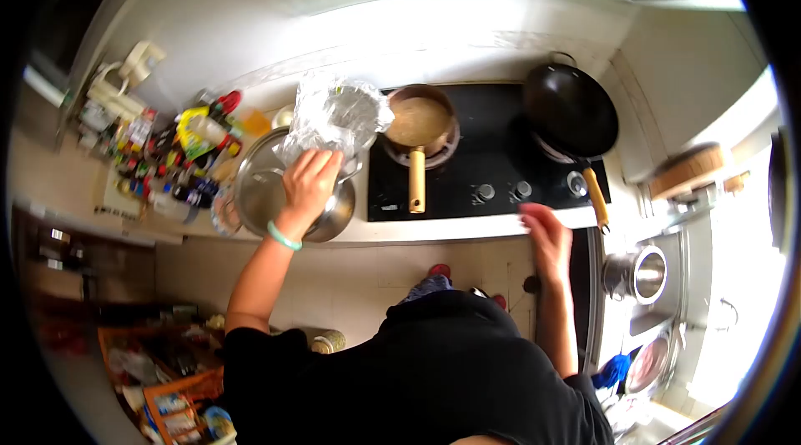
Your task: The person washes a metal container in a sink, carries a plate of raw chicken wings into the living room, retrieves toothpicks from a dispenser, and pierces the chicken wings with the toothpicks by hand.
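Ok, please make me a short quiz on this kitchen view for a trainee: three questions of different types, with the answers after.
1. True or false: the wok is to the right of the pan.
2. What does the left hand hold?
a) wok
b) plastic film
c) pan
3. Fill in: the bracelet is worn just behind the ____ hand.

Key: 1 true; 2 b; 3 left
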A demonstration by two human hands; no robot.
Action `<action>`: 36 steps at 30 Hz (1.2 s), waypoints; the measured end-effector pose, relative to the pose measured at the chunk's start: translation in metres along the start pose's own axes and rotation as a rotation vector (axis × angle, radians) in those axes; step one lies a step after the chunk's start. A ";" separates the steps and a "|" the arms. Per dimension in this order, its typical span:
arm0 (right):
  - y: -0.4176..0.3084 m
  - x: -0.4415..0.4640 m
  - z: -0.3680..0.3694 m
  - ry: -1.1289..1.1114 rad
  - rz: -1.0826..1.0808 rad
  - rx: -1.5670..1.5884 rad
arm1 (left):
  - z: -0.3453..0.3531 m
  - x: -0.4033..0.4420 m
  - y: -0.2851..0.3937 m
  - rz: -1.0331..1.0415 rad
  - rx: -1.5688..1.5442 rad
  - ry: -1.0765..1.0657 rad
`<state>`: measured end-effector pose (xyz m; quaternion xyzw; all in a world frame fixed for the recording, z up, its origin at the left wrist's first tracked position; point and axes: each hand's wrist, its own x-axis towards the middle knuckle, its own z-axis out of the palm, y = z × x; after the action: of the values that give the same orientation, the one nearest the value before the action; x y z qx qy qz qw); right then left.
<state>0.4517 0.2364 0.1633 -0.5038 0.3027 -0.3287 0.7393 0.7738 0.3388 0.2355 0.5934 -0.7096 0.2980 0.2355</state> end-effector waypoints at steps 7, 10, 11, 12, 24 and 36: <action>0.032 -0.011 -0.006 -0.215 -0.217 1.095 | 0.039 0.057 0.166 0.317 -0.508 0.049; 0.064 -0.056 -0.052 0.234 -0.240 1.302 | 0.058 0.057 0.231 0.508 -0.736 -0.187; 0.070 -0.077 -0.061 0.230 -0.329 1.348 | 0.063 0.058 0.247 0.575 -0.807 -0.243; 0.068 -0.122 -0.069 0.651 -0.339 1.115 | 0.064 0.057 0.279 0.808 -0.939 -0.409; 0.157 -0.310 -0.091 0.819 -0.795 1.302 | 0.082 0.047 0.493 0.698 -1.352 -0.994; 0.215 -0.391 -0.070 0.850 -0.883 1.457 | 0.118 -0.007 0.636 0.468 -1.377 -1.896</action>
<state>0.2009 0.5664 -0.0156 0.1738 0.0490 -0.8418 0.5087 0.1521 0.3357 0.0551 0.1825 -0.7022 -0.6660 -0.1735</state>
